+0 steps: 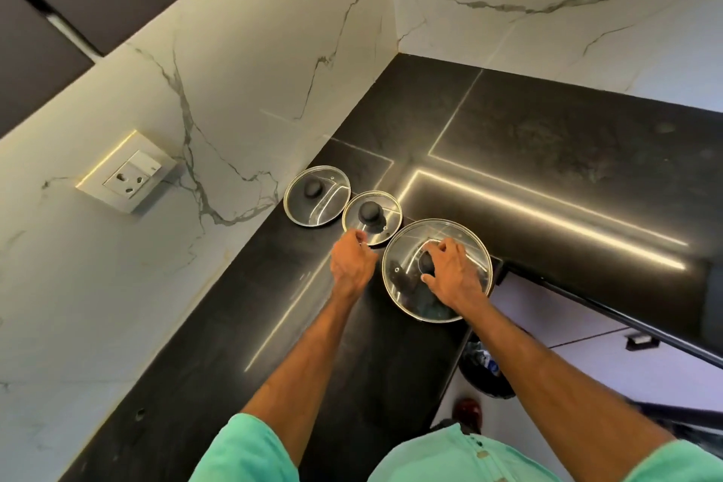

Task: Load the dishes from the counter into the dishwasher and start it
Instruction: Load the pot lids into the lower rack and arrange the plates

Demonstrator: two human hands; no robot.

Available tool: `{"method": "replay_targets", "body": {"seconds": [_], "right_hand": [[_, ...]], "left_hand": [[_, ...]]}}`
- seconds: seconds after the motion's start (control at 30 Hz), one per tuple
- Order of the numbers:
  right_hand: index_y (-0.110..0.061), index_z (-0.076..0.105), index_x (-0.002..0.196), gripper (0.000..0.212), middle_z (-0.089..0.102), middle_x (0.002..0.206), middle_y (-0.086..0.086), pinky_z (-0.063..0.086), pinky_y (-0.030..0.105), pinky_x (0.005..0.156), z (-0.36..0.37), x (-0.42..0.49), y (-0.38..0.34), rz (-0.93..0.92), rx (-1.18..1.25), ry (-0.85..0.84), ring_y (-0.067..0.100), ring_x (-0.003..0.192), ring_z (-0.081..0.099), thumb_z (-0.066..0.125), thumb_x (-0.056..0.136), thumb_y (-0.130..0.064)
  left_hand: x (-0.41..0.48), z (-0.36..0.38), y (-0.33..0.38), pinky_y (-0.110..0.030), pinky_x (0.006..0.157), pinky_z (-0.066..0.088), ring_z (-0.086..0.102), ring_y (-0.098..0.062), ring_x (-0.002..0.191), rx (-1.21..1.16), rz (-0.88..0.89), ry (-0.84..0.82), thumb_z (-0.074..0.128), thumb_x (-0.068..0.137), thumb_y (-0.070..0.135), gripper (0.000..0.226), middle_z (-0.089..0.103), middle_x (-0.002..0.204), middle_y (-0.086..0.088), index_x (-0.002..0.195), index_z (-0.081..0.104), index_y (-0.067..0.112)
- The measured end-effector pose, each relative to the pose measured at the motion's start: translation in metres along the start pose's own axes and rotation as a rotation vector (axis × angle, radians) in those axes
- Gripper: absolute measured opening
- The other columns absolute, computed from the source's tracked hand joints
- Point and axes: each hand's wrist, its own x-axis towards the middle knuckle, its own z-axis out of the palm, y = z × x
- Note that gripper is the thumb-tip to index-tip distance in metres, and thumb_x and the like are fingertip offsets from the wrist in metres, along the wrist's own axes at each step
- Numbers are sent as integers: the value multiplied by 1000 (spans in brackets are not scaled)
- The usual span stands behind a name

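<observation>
Lid pickup for loading.
My right hand clasps large lid by knob; left hand, ten o'clock, pinches small lid at rim.

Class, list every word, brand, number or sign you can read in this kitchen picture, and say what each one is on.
No text here can be read.
Wall socket: a tiny dark mark on its switch, too small to read.
Large glass lid, small lid, far lid: no lettering shows.
</observation>
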Motion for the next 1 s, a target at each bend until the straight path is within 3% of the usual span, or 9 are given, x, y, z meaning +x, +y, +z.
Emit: {"method": "replay_targets", "body": {"seconds": [0.1, 0.23, 0.37, 0.43, 0.57, 0.7, 0.9, 1.0], "right_hand": [[-23, 54, 131, 48, 44, 131, 8, 48, 36, 96, 0, 6, -3, 25, 25, 1, 25, 124, 45, 72, 89, -36], [-23, 62, 128, 46, 48, 126, 7, 47, 36, 97, -5, 4, 10, 71, 102, -20, 25, 121, 49, 77, 85, -32], [-28, 70, 119, 49, 58, 112, 5, 47, 29, 88, -10, -10, 35, 96, 179, 56, 22, 106, 58, 84, 74, -38], [-31, 72, 113, 45, 61, 106, 3, 45, 26, 85, -16, -17, 45, 109, 236, 83, 20, 101, 58, 85, 71, -40], [-34, 73, 107, 43, 65, 101, 0, 51, 31, 86, -33, -30, 56, 109, 345, 123, 18, 96, 60, 86, 67, -42], [-32, 75, 105, 41, 68, 99, 0, 55, 36, 87, -51, -52, 62, 115, 483, 182, 17, 92, 62, 88, 66, -36], [-25, 76, 112, 45, 67, 98, -5, 55, 25, 83, -81, -101, 88, 151, 620, 304, 11, 88, 64, 90, 69, -27], [-23, 76, 111, 43, 64, 92, -9, 54, 23, 80, -95, -130, 109, 173, 670, 361, 12, 87, 65, 90, 71, -26]], "left_hand": [[30, 10, 14, -42, 99, 46, 56, -29, 117, 82, 138, 10, 58, 85, 14, 37, 63, 124, -7, 123, 57, 14], [75, 29, 20, -45, 112, 35, 36, -35, 134, 269, 275, -57, 65, 81, 15, 66, 41, 145, -16, 142, 39, 8], [99, 46, 17, -45, 111, 35, 44, -40, 130, 502, 319, -206, 62, 86, 27, 55, 49, 138, -22, 138, 47, 14], [104, 48, 16, -44, 107, 39, 47, -39, 125, 527, 338, -202, 63, 88, 27, 46, 53, 130, -22, 132, 54, 16], [114, 41, 12, -43, 93, 50, 58, -38, 111, 435, 329, -198, 67, 82, 25, 34, 66, 114, -17, 115, 66, 17], [104, 39, 6, -38, 90, 53, 66, -33, 103, 370, 357, -186, 61, 74, 33, 41, 74, 106, -9, 110, 72, 16], [27, 17, 42, -30, 87, 56, 70, -15, 89, 68, 339, -143, 73, 83, 23, 22, 75, 97, 2, 105, 76, 19], [-2, 16, 54, -29, 81, 58, 73, -10, 81, -111, 267, -231, 73, 88, 24, 12, 75, 89, 4, 101, 75, 23]]}}
